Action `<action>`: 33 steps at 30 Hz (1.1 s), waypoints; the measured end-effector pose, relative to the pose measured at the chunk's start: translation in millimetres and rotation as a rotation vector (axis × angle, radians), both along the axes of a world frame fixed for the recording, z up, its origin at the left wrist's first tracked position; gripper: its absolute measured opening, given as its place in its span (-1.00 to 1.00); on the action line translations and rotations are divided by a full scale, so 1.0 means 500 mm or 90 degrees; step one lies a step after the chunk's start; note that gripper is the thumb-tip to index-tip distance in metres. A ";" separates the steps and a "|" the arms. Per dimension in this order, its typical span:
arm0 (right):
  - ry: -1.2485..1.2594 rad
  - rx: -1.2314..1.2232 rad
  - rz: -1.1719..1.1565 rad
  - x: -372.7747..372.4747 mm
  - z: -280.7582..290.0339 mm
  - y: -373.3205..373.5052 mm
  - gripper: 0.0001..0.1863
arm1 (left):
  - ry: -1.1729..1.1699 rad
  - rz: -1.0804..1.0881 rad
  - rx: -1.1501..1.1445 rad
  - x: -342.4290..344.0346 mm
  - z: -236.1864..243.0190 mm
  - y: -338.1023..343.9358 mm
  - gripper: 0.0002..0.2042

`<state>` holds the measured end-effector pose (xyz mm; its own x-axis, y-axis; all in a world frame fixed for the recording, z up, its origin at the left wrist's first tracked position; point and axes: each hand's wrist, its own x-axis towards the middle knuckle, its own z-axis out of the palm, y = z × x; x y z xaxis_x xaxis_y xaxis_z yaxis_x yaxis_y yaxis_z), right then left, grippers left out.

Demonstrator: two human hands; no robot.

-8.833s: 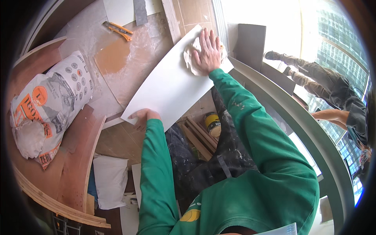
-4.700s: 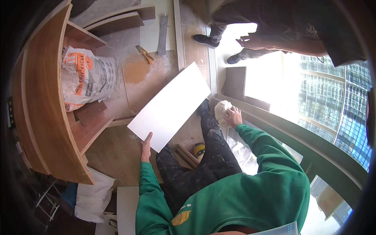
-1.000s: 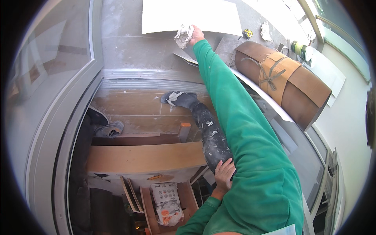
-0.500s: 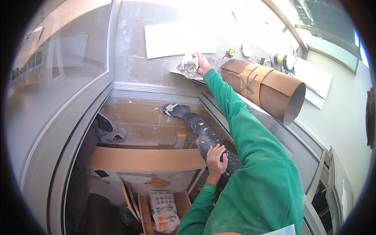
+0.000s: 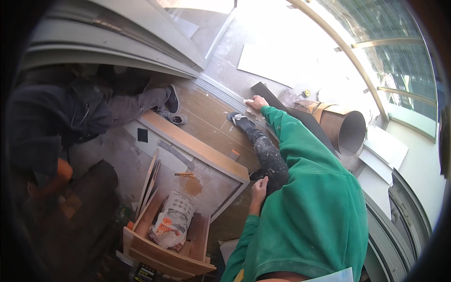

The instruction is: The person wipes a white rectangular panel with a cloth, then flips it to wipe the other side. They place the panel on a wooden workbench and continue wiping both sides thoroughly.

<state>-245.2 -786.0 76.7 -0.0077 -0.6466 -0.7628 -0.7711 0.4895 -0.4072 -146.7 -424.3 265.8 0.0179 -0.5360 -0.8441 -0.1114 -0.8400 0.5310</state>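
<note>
Reaching forward, my right hand [image 5: 257,103] grips a crumpled whitish rag [image 5: 250,106], by the dark board [image 5: 268,96] at the sliding-door track. Beside my paint-spattered trouser leg [image 5: 270,162], my left hand [image 5: 259,191] is curled, its fingers partly hidden. A white board [image 5: 265,66] lies on the pale floor beyond the track. To the right of my arm is a brown rolled sheet [image 5: 351,129]. Below left, an orange knife [image 5: 185,175] lies on a stained surface, above an open wooden box [image 5: 206,235] holding a printed sack [image 5: 173,216].
A co-worker [image 5: 51,120] in dark clothes crouches at the left, feet near the track [image 5: 218,92]. Glass door frames [image 5: 141,33] stand upper left, a curved window rail [image 5: 347,49] upper right. A tape measure [image 5: 306,93] and several white panels [image 5: 383,148] lie rightward.
The white board left my left hand and now lies beyond the track. My view has swung round, bringing the co-worker to the left. My right hand with the rag sits lower than a second ago.
</note>
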 end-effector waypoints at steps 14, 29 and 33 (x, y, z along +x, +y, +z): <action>-0.026 -0.104 1.064 0.292 0.141 0.568 -0.36 | -0.341 0.636 0.167 -0.174 -0.080 0.895 -0.58; 0.134 -0.174 1.575 0.466 0.277 0.574 -0.32 | -0.036 1.071 0.344 -0.445 0.002 0.943 -0.68; -0.171 0.103 0.765 0.556 0.211 0.399 -0.68 | -0.028 1.036 0.228 -0.283 -0.095 1.020 -0.71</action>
